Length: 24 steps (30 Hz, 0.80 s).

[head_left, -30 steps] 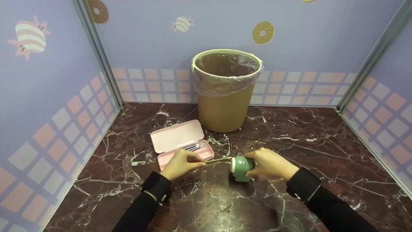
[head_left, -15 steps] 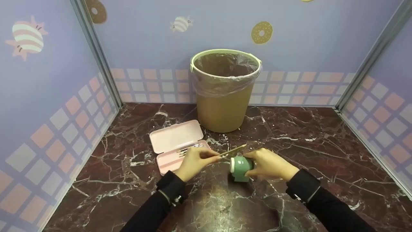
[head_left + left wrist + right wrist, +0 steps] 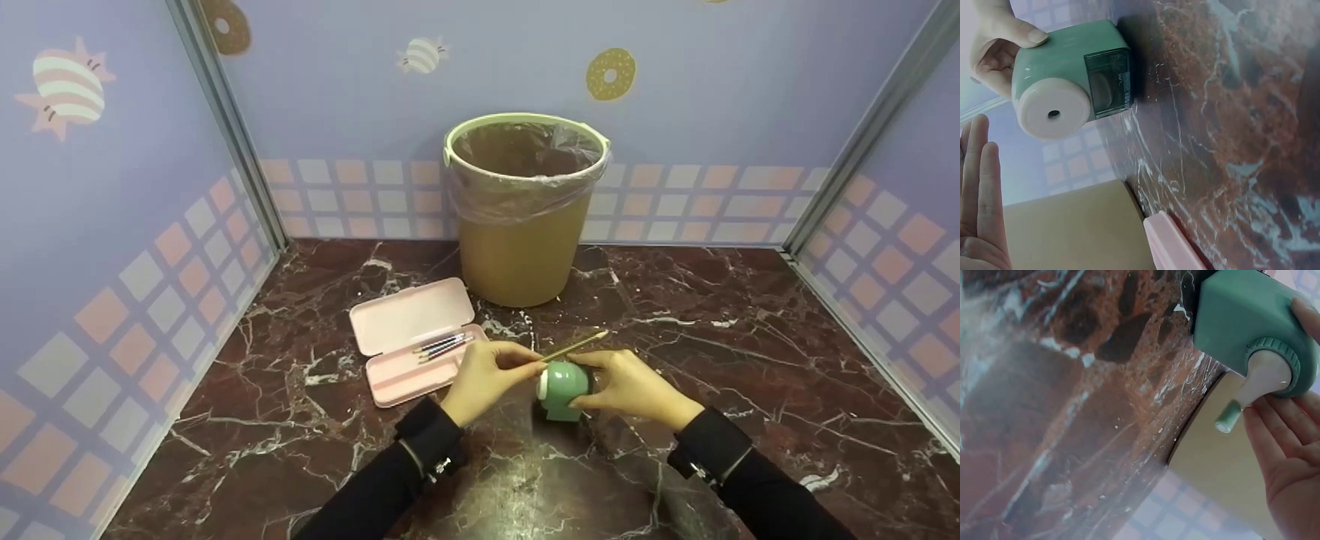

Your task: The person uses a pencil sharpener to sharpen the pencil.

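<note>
A pencil is pinched between the thumb and fingers of my left hand, its pointed end angled up and to the right above the sharpener. My right hand grips the green crank pencil sharpener from its right side, on the tabletop. In the left wrist view the white front with its round hole shows, beside a clear shavings drawer. The crank handle stands out at the back in the right wrist view. An open pink pencil case holds several pencils.
Behind the case stands a tall tan bin with a clear plastic liner. Small pale bits lie on the dark marbled table near it. Patterned panels enclose the back and sides.
The pencil has come away from the sharpener's front and its tip has risen to the right, over the sharpener. My left hand has moved right; the right hand has stayed on the sharpener.
</note>
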Each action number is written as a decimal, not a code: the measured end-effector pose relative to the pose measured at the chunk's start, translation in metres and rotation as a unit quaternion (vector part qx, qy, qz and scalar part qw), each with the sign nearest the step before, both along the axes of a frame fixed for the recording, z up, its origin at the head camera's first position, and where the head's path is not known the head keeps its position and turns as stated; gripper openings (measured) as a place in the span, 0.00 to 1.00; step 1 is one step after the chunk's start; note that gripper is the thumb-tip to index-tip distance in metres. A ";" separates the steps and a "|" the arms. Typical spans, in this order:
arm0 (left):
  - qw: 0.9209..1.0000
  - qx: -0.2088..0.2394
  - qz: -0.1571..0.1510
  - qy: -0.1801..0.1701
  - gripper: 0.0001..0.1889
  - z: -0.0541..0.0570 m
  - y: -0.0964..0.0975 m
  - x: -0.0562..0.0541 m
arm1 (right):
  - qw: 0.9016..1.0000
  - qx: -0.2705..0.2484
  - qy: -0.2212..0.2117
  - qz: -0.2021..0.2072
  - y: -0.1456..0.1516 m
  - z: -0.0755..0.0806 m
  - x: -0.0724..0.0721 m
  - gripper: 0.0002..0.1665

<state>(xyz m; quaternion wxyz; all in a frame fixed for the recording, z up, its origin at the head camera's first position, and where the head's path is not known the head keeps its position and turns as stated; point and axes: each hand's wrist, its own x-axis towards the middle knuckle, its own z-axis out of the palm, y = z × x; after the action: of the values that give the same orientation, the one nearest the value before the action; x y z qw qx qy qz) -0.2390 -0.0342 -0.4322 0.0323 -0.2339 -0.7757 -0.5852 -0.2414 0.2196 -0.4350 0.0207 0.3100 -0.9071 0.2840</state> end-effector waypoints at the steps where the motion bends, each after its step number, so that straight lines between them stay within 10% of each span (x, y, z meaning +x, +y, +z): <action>1: 1.000 0.002 0.001 -0.002 0.07 -0.001 0.001 0.000 | 1.000 -0.009 -0.007 -0.001 0.001 -0.001 0.001 0.42; 7: 1.000 0.015 -0.003 -0.008 0.07 -0.001 0.004 -0.001 | 0.994 -0.106 -0.015 -0.030 0.005 -0.002 0.006 0.33; 18: 0.998 0.042 -0.024 -0.034 0.08 0.000 0.012 -0.001 | 0.946 -0.298 -0.048 -0.119 -0.009 0.000 0.017 0.10; 24: 0.998 0.050 -0.035 -0.034 0.08 -0.001 0.017 -0.001 | 0.888 -0.418 -0.159 -0.112 -0.020 0.001 0.020 0.18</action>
<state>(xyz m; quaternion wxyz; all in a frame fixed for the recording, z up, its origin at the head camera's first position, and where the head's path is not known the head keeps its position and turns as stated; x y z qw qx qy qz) -0.2397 -0.0176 -0.4327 -0.0031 -0.2392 -0.7371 -0.6320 -0.2215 0.1996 -0.4338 0.0357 0.1203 -0.7243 0.6779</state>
